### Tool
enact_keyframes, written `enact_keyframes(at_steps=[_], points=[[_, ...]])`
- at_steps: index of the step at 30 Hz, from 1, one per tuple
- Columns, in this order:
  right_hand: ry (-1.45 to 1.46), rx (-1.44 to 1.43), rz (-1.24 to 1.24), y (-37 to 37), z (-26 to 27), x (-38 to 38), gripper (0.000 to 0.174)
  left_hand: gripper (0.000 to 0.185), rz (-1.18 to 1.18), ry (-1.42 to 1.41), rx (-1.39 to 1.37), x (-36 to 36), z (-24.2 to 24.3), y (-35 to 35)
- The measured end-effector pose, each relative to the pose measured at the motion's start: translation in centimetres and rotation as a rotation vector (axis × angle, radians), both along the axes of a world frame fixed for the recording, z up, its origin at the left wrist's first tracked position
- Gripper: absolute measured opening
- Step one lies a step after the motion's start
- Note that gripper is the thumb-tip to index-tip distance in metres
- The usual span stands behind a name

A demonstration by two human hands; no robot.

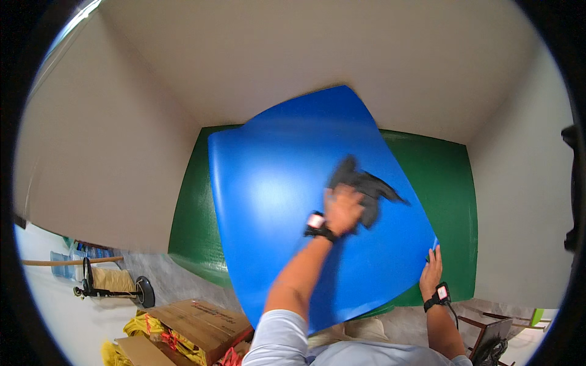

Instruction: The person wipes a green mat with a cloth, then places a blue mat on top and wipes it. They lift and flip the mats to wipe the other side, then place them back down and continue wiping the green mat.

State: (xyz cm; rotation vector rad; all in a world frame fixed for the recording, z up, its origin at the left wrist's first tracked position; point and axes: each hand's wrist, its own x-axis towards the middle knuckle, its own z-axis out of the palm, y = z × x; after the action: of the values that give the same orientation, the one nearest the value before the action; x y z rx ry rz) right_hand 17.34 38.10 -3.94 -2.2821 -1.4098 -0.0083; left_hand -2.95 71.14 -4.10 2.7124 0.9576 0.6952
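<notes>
A large blue plastic sheet (256,238) lies askew over a green surface (430,183), its far corner bent up against the back panel. My left hand (344,208) is on a bunched black cloth (366,185) near the middle of the sheet, its fingers blurred. Part of the cloth is hidden under that hand. At the sheet's right edge, near its lower corner, my right hand (431,270) grips the border with the fingers over the top. Each wrist wears a black strap with a small device.
Pale panels (320,55) enclose the green surface at the back and both sides. Lower left are an opened cardboard box (201,325) with yellow bundles (142,325) and a black-based stand (145,292). A dark stool or chair (490,334) with a black bag is lower right.
</notes>
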Motion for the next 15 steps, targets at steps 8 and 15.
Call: enact_keyframes(at_steps=[8,15], points=[[-0.029,-0.103,-0.027,-0.3,-0.4,0.3,0.053,0.048,0.742,0.468,-0.039,-25.9,0.1,17.3],[-0.099,-0.134,0.081,-0.2,0.2,0.6,0.053,0.063,1.042,0.218,-0.331,-15.4,0.5,26.3]])
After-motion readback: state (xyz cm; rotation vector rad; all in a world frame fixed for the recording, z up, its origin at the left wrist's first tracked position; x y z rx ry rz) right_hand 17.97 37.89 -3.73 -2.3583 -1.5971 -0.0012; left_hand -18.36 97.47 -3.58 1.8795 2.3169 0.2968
